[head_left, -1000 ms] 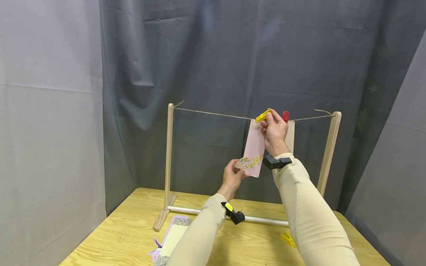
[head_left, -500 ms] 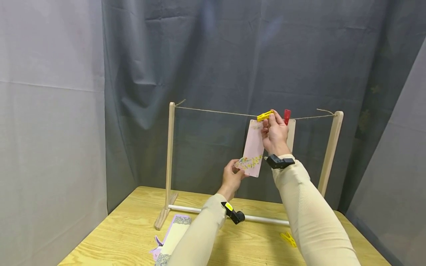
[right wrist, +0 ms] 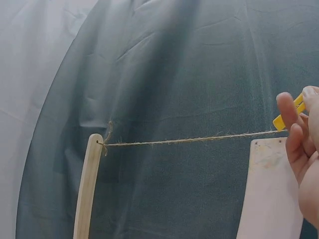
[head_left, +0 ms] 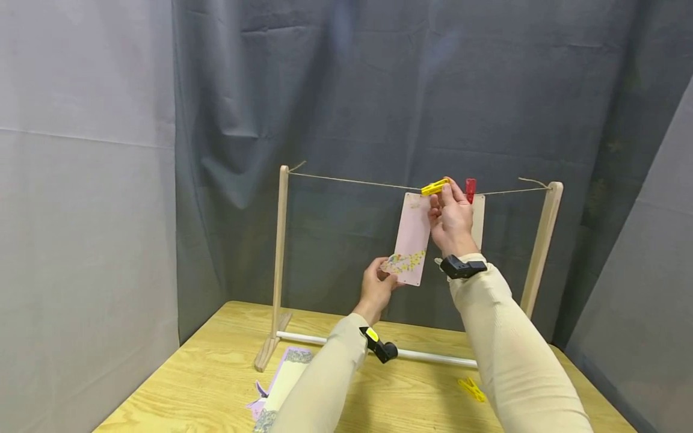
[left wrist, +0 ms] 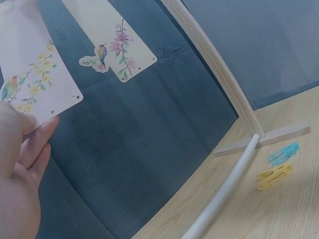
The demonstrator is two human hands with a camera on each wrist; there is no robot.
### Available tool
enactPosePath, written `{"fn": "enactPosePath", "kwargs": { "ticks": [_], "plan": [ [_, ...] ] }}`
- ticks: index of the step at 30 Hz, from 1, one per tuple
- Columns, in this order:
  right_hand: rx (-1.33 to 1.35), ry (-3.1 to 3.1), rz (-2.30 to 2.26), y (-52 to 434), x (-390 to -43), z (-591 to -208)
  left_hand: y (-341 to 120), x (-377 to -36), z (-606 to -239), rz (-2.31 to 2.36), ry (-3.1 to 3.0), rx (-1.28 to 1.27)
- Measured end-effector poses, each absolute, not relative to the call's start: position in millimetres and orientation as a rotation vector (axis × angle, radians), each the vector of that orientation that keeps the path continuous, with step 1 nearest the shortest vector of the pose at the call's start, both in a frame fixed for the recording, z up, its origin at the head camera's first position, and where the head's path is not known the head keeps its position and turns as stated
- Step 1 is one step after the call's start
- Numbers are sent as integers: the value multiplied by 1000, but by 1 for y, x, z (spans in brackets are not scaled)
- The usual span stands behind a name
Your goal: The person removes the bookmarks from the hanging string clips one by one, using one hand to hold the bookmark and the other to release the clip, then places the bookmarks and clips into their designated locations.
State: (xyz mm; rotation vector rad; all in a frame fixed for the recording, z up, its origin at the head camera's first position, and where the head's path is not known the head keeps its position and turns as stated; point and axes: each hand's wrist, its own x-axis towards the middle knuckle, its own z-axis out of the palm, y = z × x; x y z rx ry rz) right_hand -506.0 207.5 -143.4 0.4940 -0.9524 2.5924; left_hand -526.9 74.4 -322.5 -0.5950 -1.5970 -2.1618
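A pink card [head_left: 414, 231] with yellow flowers and a bird is held upright just below the twine line [head_left: 352, 180]. My left hand [head_left: 376, 287] pinches its lower left edge between thumb and fingers. In my right hand [head_left: 452, 218], a yellow clothespin [head_left: 435, 187] is pinched at the string, by the card's top edge. From the right wrist view, the clothespin [right wrist: 285, 115] tilts down onto the twine above the card's top corner. Right of that hand, a red clothespin [head_left: 470, 190] holds a cream card [head_left: 478, 221] on the line; the hand hides part of this card.
The twine runs between two wooden posts [head_left: 280, 240] joined by a white bar [head_left: 428, 356]. A yellow clothespin [head_left: 471, 389] and a blue clothespin [left wrist: 283, 154] lie on the table at right. A lace-patterned card [head_left: 287, 376] with purple edging lies at left front.
My right hand has tilted the yellow clothespin flatter and shifted slightly right. The left hand keeps its grip on the pink card. The whole head view has drifted a little.
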Motion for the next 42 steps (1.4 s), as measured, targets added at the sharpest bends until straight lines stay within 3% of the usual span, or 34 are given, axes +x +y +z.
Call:
{"fn": "enactPosePath", "kwargs": {
  "ticks": [42],
  "plan": [
    [578,-1142,2606,235,-503,-196,44,-523,-357,-2132,-1683,-569]
  ]
}}
